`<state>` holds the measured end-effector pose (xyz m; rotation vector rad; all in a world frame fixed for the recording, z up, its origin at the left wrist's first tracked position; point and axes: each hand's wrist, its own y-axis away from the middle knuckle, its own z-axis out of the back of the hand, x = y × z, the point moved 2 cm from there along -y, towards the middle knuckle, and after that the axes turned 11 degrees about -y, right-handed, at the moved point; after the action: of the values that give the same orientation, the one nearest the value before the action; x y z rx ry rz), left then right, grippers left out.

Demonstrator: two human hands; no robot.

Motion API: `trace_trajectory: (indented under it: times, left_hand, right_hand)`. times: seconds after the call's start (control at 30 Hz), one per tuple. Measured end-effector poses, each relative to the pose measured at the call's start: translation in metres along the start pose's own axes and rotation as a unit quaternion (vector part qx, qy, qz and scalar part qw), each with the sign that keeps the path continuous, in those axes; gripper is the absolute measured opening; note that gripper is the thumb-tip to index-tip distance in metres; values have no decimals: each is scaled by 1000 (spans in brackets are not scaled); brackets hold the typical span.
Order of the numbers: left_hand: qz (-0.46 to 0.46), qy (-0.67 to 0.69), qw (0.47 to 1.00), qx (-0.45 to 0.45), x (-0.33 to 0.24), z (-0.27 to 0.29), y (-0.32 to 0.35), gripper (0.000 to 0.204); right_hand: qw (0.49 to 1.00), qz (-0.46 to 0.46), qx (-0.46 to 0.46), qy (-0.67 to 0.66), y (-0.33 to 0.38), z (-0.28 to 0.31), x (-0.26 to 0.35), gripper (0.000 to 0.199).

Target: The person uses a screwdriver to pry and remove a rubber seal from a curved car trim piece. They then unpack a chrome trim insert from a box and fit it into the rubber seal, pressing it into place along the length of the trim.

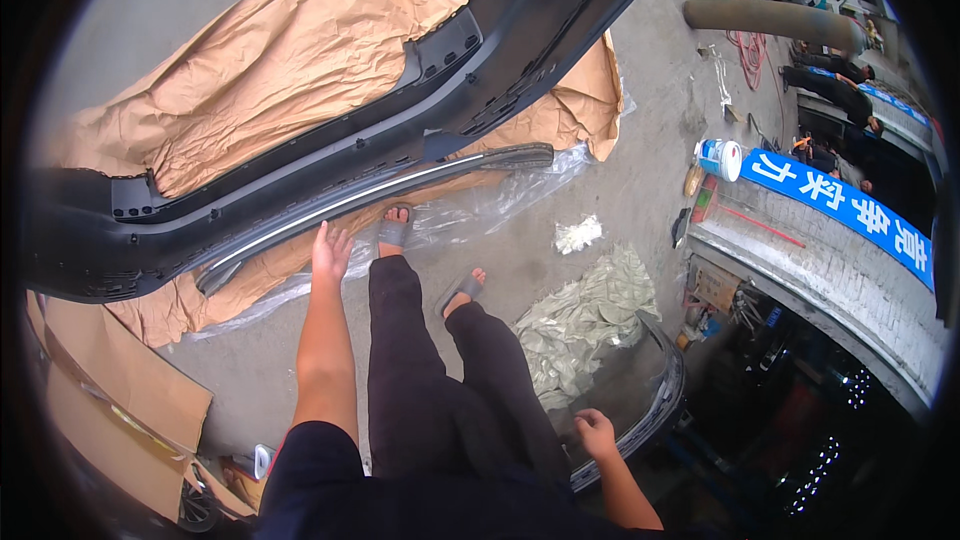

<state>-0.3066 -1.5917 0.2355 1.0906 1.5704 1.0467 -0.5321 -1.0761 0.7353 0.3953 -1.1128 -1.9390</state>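
A large black car bumper [405, 148] lies across crumpled brown paper [330, 40], stretching from the left to the top. Along its near side runs a long narrow trim piece [375, 186], dark with a bright strip. My left hand [331, 250] reaches out toward this trim with its fingers spread, and nothing shows in it. Whether its fingertips touch anything cannot be made out. Low by my right side, my right hand [596, 432] has its fingers loosely curled in, with no object showing in it. Below it lies a curved dark part [668, 380] on the floor.
Clear plastic sheeting [490, 198] edges the paper near my sandalled feet. Crumpled pale cloth [590, 325] and a white scrap [578, 234] lie to the right. Cardboard [130, 390] stands at left. Beyond are a white bucket [718, 159], gas cylinders [770, 22] and other people [835, 90].
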Motion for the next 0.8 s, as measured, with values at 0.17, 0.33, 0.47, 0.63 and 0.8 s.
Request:
trace_trajectory:
  times: [0.17, 0.33, 0.47, 0.63, 0.8]
  left_hand:
    - [23, -105, 994, -13, 29, 76, 57, 90]
    - [95, -268, 940, -191, 2, 132, 185, 26]
    - [-481, -787, 376, 89, -78, 109, 266, 23]
    - [-421, -719, 540, 124, -149, -7, 280, 21]
    - [-120, -571, 805, 106, -94, -210, 285, 46]
  right_hand:
    - [1000, -11, -10, -18, 4, 8, -30, 28]
    - [994, 24, -102, -9, 35, 18, -85, 45]
    - [989, 28, -120, -83, 61, 10, -154, 50]
    - [944, -44, -160, -284, 105, -52, -275, 43]
    - [914, -113, -175, -348, 140, -189, -401, 43]
